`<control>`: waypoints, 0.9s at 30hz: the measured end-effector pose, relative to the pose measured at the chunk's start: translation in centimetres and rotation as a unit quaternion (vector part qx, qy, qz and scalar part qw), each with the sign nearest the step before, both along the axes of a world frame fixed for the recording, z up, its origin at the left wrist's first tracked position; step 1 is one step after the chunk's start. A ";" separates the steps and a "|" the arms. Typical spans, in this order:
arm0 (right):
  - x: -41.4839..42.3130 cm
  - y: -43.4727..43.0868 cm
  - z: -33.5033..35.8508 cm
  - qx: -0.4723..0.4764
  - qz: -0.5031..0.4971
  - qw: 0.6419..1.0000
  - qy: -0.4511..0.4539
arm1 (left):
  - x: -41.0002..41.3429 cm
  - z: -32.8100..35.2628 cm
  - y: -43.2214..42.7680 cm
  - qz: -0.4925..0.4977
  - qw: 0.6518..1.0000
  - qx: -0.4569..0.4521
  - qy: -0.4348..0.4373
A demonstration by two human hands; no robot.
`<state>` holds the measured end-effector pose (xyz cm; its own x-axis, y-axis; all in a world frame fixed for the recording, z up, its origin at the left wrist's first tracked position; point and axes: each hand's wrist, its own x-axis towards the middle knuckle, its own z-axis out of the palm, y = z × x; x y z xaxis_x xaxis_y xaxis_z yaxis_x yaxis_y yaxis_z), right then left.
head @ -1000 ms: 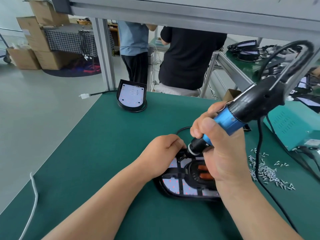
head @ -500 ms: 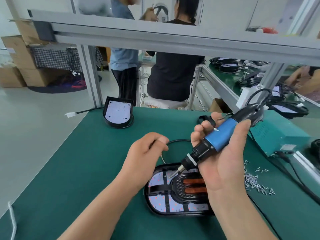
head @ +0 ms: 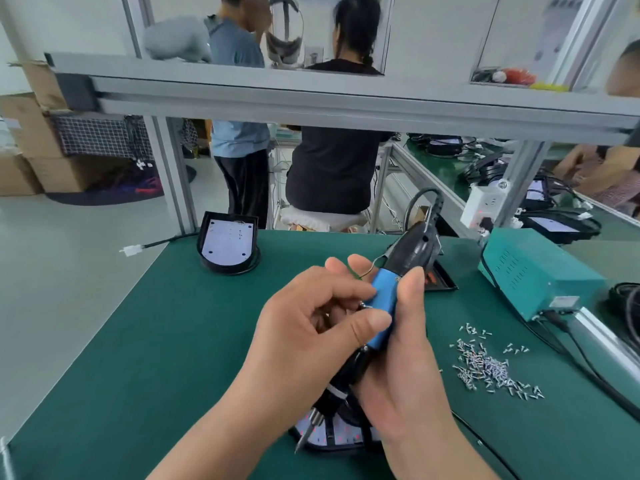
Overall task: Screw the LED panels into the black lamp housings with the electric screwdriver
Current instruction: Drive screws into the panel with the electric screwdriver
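Note:
My right hand grips the blue-and-black electric screwdriver, held upright with its bit pointing down over a black lamp housing with an LED panel, mostly hidden beneath my hands. My left hand is raised against the screwdriver's blue body, thumb and fingers curled toward it; whether it pinches anything is hidden. A second black housing with a white LED panel lies at the far left of the green mat. Loose screws are scattered to the right.
A teal power box with cables stands at the right. A small black part lies behind my hands. A white connector hangs off the mat's far left edge. An aluminium frame bar crosses overhead; people stand beyond the bench.
The screwdriver has lifted off the housing and swung upright. My left hand left the housing and rose to meet the screwdriver's blue body. My view tilted upward.

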<state>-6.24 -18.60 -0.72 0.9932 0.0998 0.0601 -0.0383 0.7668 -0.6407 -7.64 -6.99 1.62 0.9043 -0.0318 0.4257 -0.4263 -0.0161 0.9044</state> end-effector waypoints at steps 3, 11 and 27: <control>0.0 0.0 -0.3 -0.001 -0.006 1.000 0.009 | 0.4 -0.4 0.1 0.023 1.000 0.011 0.014; 0.3 -0.1 -0.5 0.002 -0.001 1.000 0.026 | 1.1 -0.9 0.5 0.020 0.998 0.040 0.052; 1.7 -2.0 1.1 0.014 -0.117 0.993 0.016 | 2.7 -2.4 2.4 -0.122 0.887 -0.320 0.310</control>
<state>-4.52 -20.58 0.35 0.9905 -0.1348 0.0282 0.1231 0.7751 -0.6197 -4.97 -4.58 -0.80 0.9701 -0.1909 -0.1498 0.2368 0.6101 0.7561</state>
